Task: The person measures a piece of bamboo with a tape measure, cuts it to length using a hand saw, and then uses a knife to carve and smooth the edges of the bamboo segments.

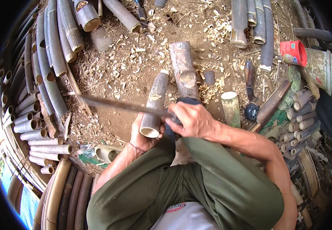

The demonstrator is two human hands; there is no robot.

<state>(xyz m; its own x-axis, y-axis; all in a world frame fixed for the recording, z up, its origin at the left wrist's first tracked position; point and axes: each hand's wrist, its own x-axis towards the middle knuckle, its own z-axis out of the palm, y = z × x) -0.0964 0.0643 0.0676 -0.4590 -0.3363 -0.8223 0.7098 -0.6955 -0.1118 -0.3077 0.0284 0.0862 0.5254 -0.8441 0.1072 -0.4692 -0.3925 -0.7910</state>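
Observation:
My left hand grips the near, open end of a short bamboo section that points away from me. My right hand is shut on the handle of a long dark blade, which reaches left across the bamboo section. A thick wooden log lies on the dirt just beyond, beside the bamboo. My knees in green trousers fill the lower middle.
Bamboo poles are stacked at the left and top right. Short cut tubes pile at the left and right. An upright bamboo piece, a red container and wood shavings lie on the ground.

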